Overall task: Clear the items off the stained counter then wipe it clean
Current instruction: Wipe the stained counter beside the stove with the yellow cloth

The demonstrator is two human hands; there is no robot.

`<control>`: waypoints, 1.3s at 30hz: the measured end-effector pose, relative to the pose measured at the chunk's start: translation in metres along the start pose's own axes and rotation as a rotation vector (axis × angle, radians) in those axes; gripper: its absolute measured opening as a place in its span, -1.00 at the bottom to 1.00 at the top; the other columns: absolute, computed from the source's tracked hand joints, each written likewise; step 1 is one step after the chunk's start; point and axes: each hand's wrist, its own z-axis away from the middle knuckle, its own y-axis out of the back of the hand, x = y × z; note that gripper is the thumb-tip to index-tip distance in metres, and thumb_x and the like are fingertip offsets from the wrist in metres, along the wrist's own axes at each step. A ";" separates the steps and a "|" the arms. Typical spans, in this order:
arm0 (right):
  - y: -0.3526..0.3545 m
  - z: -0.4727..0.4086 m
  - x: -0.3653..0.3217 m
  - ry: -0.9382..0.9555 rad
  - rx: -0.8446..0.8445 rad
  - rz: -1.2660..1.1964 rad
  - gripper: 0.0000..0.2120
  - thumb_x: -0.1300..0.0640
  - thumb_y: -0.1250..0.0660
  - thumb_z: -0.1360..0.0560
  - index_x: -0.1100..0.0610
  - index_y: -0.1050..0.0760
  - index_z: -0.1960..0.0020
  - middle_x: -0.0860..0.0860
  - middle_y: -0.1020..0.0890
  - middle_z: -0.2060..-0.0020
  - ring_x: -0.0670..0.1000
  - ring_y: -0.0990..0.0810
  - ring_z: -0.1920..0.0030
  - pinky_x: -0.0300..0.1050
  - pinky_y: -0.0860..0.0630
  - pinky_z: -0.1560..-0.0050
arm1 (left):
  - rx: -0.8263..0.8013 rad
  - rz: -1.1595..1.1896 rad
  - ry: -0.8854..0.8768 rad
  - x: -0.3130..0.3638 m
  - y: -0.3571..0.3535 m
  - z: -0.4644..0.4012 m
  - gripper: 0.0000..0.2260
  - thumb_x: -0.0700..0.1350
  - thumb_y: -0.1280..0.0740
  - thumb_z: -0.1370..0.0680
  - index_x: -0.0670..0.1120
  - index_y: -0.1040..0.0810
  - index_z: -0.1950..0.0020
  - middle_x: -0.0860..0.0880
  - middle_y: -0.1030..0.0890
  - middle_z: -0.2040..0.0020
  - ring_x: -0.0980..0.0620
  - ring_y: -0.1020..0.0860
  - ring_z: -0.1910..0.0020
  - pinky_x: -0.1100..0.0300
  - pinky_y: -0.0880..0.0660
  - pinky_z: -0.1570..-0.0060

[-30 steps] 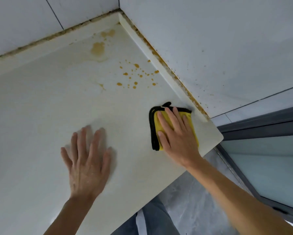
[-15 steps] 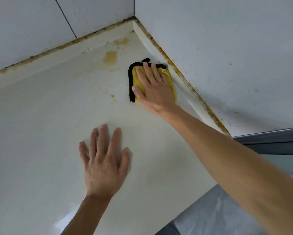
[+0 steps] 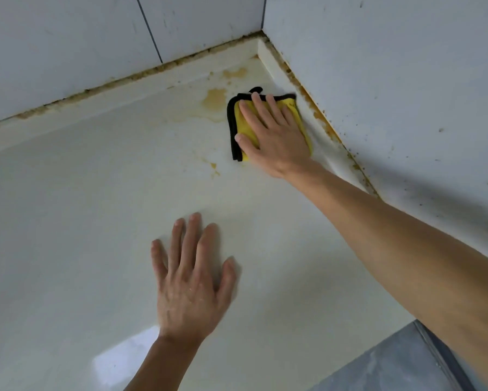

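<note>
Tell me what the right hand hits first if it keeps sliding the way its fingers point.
Probably the raised back lip of the counter, near the corner. The right hand, flat on the yellow cloth, points up-left; the orange stain lies just left of that line.

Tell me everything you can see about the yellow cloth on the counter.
The yellow cloth is soft, plush-looking fabric edged in black trim, with a small black loop at its far edge. It is folded into a thick pad and lies flat on the cream counter near the back corner, beside the raised edge strip. The right hand presses on it with straight fingers, covering most of it. A brownish stain sits just to its left.
</note>
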 end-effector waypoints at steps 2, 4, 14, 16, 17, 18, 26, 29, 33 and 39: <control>0.000 0.003 -0.005 0.030 -0.021 -0.007 -0.34 -0.28 0.09 -0.69 -0.07 0.12 -0.71 0.00 0.11 -0.71 0.07 0.19 -0.69 0.12 0.16 -0.67 | 0.006 -0.003 -0.006 -0.001 -0.001 0.001 -0.44 0.20 -0.24 -0.63 -0.09 -0.46 -0.54 -0.12 -0.34 -0.66 -0.20 -0.24 -0.68 -0.36 -0.09 -0.58; -0.004 0.034 0.002 0.136 -0.030 0.011 -0.33 -0.30 0.08 -0.68 -0.08 0.11 -0.71 -0.02 0.11 -0.71 0.06 0.19 -0.69 0.14 0.15 -0.67 | 0.012 -0.001 -0.012 -0.002 -0.002 0.002 -0.43 0.20 -0.23 -0.63 -0.09 -0.46 -0.54 -0.12 -0.33 -0.67 -0.19 -0.23 -0.69 -0.35 -0.08 -0.59; 0.000 0.020 0.013 0.060 -0.036 0.000 -0.33 -0.32 0.09 -0.68 -0.13 0.15 -0.71 -0.07 0.15 -0.70 0.02 0.21 -0.69 0.10 0.20 -0.66 | 0.041 0.007 -0.027 -0.007 -0.009 0.003 -0.46 0.21 -0.21 -0.66 -0.05 -0.42 -0.55 -0.06 -0.29 -0.68 -0.15 -0.19 -0.70 -0.27 0.00 -0.63; 0.008 -0.011 0.010 0.091 -0.065 -0.003 -0.33 -0.31 0.07 -0.68 -0.13 0.15 -0.71 -0.06 0.16 -0.70 0.03 0.22 -0.69 0.15 0.19 -0.66 | 0.050 0.008 -0.034 -0.008 -0.011 0.003 -0.46 0.22 -0.21 -0.66 -0.04 -0.42 -0.55 -0.06 -0.28 -0.68 -0.14 -0.18 -0.70 -0.25 0.03 -0.63; 0.011 -0.018 0.010 0.108 -0.081 0.000 -0.33 -0.31 0.06 -0.68 -0.13 0.14 -0.71 -0.06 0.15 -0.70 0.03 0.22 -0.69 0.17 0.18 -0.66 | 0.057 0.009 -0.038 -0.008 -0.012 0.003 -0.46 0.22 -0.21 -0.66 -0.05 -0.42 -0.55 -0.06 -0.28 -0.68 -0.14 -0.18 -0.70 -0.25 0.03 -0.63; 0.012 -0.017 0.012 0.123 -0.094 -0.005 -0.32 -0.32 0.05 -0.68 -0.12 0.14 -0.71 -0.06 0.15 -0.70 0.03 0.23 -0.69 0.18 0.17 -0.66 | 0.060 0.009 -0.043 -0.009 -0.012 0.003 -0.46 0.22 -0.21 -0.66 -0.05 -0.43 -0.55 -0.07 -0.29 -0.68 -0.14 -0.18 -0.70 -0.26 0.02 -0.63; -0.004 0.078 0.043 0.161 -0.093 0.046 -0.29 -0.33 0.02 -0.66 -0.16 0.17 -0.70 -0.12 0.18 -0.70 -0.04 0.27 -0.68 0.13 0.18 -0.67 | 0.027 0.016 -0.034 -0.006 -0.009 0.003 -0.45 0.19 -0.19 -0.66 -0.10 -0.43 -0.56 -0.12 -0.30 -0.68 -0.21 -0.21 -0.69 -0.39 -0.06 -0.59; 0.000 0.043 0.022 0.098 -0.087 0.045 -0.30 -0.35 0.05 -0.65 -0.18 0.21 -0.69 -0.10 0.21 -0.69 -0.02 0.28 -0.68 0.14 0.19 -0.66 | 0.016 0.007 -0.038 -0.005 -0.007 0.002 -0.45 0.17 -0.22 -0.65 -0.10 -0.43 -0.55 -0.15 -0.31 -0.67 -0.23 -0.22 -0.69 -0.42 -0.08 -0.57; -0.010 0.020 -0.030 0.066 -0.048 0.069 -0.28 -0.35 0.09 -0.65 -0.10 0.17 -0.71 -0.02 0.18 -0.70 0.08 0.23 -0.69 0.21 0.15 -0.65 | 0.012 0.004 -0.040 -0.005 -0.007 0.002 -0.45 0.17 -0.24 -0.64 -0.10 -0.44 -0.55 -0.16 -0.32 -0.67 -0.24 -0.23 -0.68 -0.42 -0.10 -0.57; -0.032 0.104 -0.028 0.305 -0.025 0.122 -0.27 -0.36 0.00 -0.65 -0.07 0.08 -0.71 -0.03 0.10 -0.71 0.07 0.17 -0.70 0.22 0.06 -0.66 | 0.006 0.024 -0.036 -0.008 -0.008 0.003 -0.44 0.19 -0.20 -0.66 -0.08 -0.39 -0.58 -0.14 -0.28 -0.69 -0.21 -0.18 -0.70 -0.39 -0.05 -0.61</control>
